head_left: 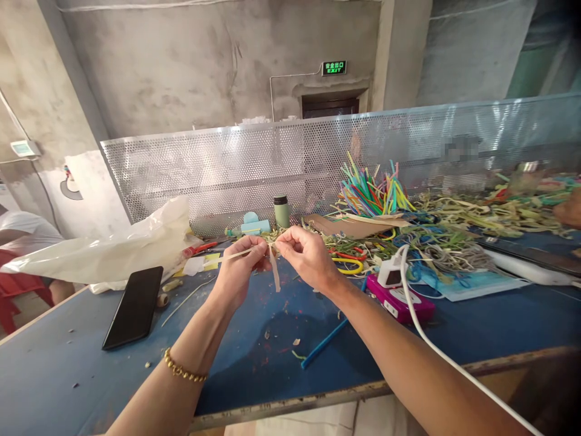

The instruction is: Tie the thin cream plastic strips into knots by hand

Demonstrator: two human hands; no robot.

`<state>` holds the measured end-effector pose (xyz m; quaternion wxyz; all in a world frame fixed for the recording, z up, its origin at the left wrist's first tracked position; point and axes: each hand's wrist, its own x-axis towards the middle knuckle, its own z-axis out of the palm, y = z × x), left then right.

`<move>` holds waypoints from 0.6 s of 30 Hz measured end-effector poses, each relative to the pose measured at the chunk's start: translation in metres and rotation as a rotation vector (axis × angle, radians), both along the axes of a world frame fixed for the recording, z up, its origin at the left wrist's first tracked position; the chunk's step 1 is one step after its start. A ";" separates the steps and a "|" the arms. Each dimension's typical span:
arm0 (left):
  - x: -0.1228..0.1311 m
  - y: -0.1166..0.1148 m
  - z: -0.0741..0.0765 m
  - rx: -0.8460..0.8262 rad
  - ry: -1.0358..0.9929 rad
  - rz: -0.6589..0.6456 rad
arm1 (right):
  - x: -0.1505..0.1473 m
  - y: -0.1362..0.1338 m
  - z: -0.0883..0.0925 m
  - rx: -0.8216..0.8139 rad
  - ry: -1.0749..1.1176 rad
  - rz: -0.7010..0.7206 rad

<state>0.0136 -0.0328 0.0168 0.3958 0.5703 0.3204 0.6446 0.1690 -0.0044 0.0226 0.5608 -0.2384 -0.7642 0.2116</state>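
Both my hands meet above the middle of the blue table [254,357], pinching a pale, flat strip [275,274]. One end of the strip hangs down between them, and another length sticks out to the left past my left hand. My left hand [240,263] is closed, thumb against the bent fingers. Close beside it, my right hand [305,254] pinches the strip with thumb and forefinger. Where the strip crosses or folds is partly hidden by my fingertips. Below my right forearm lies a blue tube [324,344] on the table.
A black phone [134,307] and a clear plastic bag [149,242] are at left. Behind stand a green bottle [282,213] and a perforated metal screen [236,169]. To the right are colourful tubes [374,191], a purple power box [402,300] with a white cable, and a blue mask [472,284].
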 end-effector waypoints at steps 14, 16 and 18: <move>0.005 0.000 -0.004 0.012 -0.042 -0.077 | -0.007 0.000 -0.006 -0.035 -0.040 -0.018; 0.006 0.001 -0.006 0.039 -0.028 -0.062 | -0.008 -0.001 -0.006 -0.065 -0.020 0.015; 0.006 0.001 -0.006 0.038 -0.030 -0.074 | -0.008 -0.002 -0.006 -0.085 -0.006 0.055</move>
